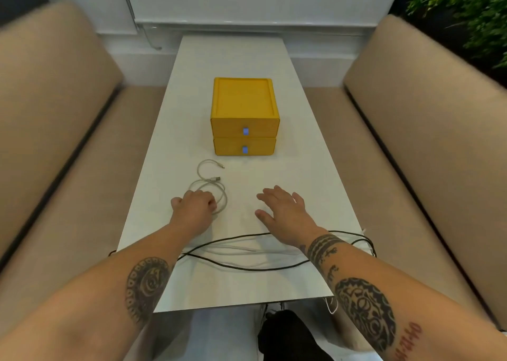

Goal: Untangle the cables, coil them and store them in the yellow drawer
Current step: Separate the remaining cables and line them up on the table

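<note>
A yellow two-drawer box (244,119) stands mid-table, both drawers closed, each with a small blue pull. In front of it at the left lies a coiled white cable (210,181) with its plugs free. My left hand (194,210) sits on the coil's near edge, fingers curled over it. To the right, my right hand (282,210) hovers flat above the tabletop with spread fingers, holding nothing. Nearer me, a black cable (247,268) and a white cable (236,248) lie in long loose loops across the table, passing under both forearms.
The long white table (307,168) runs away from me between two beige sofas (55,130). The cables trail over the table's right edge. A white wall and a green plant (466,12) lie beyond. A dark object (285,333) sits under the near edge.
</note>
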A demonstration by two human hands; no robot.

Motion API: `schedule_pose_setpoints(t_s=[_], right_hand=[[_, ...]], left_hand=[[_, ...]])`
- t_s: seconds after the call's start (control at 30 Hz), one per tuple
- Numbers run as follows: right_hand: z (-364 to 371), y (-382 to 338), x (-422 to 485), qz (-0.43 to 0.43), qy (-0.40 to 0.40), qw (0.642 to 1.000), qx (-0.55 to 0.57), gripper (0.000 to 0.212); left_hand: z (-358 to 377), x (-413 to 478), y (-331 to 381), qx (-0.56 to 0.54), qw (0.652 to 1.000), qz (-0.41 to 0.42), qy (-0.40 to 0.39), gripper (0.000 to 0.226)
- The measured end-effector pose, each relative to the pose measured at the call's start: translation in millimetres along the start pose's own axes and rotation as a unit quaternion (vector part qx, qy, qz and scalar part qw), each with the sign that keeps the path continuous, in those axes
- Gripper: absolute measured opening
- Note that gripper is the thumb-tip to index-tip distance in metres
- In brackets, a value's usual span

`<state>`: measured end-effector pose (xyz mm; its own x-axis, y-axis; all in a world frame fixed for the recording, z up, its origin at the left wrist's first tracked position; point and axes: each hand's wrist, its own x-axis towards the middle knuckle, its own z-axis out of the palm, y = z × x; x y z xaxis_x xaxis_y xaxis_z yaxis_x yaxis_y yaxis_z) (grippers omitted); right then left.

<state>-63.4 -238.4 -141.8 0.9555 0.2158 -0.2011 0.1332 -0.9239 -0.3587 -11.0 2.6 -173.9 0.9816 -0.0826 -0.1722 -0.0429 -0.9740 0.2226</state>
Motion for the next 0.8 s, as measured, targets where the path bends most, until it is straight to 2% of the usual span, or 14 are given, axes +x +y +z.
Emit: schedule_pose_setpoints(t_s=[0.03,0.1,0.17,0.23,0.37,0.47,0.53,0.6,0.7,0.73,0.8], right_hand=[[-1,-3,3,0.005,0.003,1.0,0.013,0.048],[-7,-10,11,0.017,0.02,0.998,0.053,0.044],[-18,-20,17,0.029,0.044,0.991,0.124,0.043],[-32,-34,21,0.024,0.078,0.975,0.206,0.048],[-78,-73,23,-0.023,0.161,0.93,0.328,0.067],[-112,-98,24,-0.08,0.169,0.926,0.328,0.074],[-130,-113,20,-0.107,0.182,0.917,0.338,0.073],[-148,-124,13,-0.111,0.186,0.875,0.433,0.062],[-177,-139,0,-0.096,0.195,0.777,0.591,0.045],[-186,-143,-1,-0.094,0.211,0.762,0.604,0.042],[-197,-149,-4,-0.092,0.25,0.767,0.584,0.043]], left_hand=[[-6,1,2,-0.103,0.995,-0.015,0.002,0.027],[-25,0,6,-0.313,0.949,-0.023,0.022,0.024],[-53,-5,16,-0.427,0.902,0.004,0.061,0.023],[-84,-9,27,-0.492,0.866,0.035,0.086,0.026],[-139,-18,45,-0.543,0.827,0.107,0.102,0.027],[-177,-31,59,-0.576,0.795,0.171,0.087,0.028],[-202,-41,65,-0.578,0.786,0.208,0.076,0.028],[-224,-49,65,-0.571,0.786,0.226,0.074,0.028],[-249,-60,62,-0.564,0.785,0.245,0.071,0.016],[-255,-64,60,-0.564,0.783,0.252,0.065,0.012],[-262,-72,55,-0.568,0.778,0.263,0.053,0.009]])
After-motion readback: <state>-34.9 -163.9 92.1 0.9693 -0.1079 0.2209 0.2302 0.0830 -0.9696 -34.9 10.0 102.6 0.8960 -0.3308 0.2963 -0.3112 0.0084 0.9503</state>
